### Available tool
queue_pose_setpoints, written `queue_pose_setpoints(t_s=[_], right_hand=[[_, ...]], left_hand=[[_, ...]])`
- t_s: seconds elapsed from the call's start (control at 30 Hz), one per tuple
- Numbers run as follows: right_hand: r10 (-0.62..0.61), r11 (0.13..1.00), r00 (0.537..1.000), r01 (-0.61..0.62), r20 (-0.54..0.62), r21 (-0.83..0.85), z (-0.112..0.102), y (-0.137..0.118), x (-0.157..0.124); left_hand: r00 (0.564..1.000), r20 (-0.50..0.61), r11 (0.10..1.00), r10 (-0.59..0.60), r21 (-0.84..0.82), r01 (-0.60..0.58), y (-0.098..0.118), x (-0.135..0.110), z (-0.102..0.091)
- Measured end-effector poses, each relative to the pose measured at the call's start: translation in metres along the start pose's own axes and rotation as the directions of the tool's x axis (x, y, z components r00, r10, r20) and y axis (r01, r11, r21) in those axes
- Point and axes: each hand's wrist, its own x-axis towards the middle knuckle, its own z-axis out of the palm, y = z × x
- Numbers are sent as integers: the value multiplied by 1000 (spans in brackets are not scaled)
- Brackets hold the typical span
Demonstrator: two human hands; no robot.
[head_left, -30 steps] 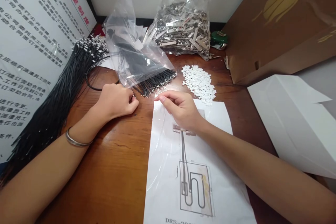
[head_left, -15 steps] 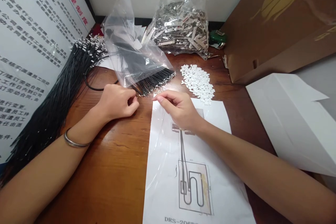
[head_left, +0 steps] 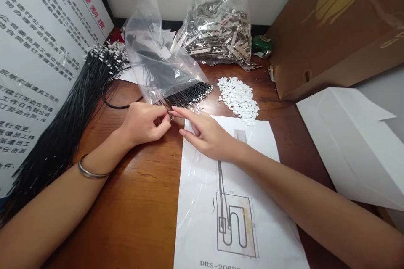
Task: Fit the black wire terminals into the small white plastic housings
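My left hand (head_left: 142, 124) rests on the wooden table (head_left: 139, 201), thumb and forefinger pinched together at the tips of a bundle of thin black wires (head_left: 189, 94). Those wires stick out of a clear plastic bag (head_left: 158, 63). What the pinch holds is too small to make out. My right hand (head_left: 205, 134) lies on a printed drawing sheet (head_left: 233, 218) under clear film. Its fingers are stretched out to the left, and the forefinger tip meets the left hand's pinch. A pile of small white plastic pieces (head_left: 239, 98) lies just right of the wire tips.
A long bundle of black wires (head_left: 72, 122) runs along the left beside a printed poster (head_left: 31, 71). At the back is a clear bag of metal strips (head_left: 217, 38) and a green object (head_left: 260, 46). A brown cardboard box (head_left: 331, 29) and a folded white sheet (head_left: 350, 138) fill the right.
My right hand has opened from a pinch and reached left until its forefinger touches the left hand's fingertips. The left hand has stayed in place, still pinched.
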Motion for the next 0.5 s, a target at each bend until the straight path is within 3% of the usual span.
queue_pose_setpoints(t_s=[0.23,0.5], right_hand=[[50,991,990,-32,135,-132,-1,-3,6],[54,998,995,-57,83,31,-1,-3,9]], left_hand=[[997,72,1000,14,15,-15,4,3,-4],[984,168,997,56,-64,-45,-4,1,-10]])
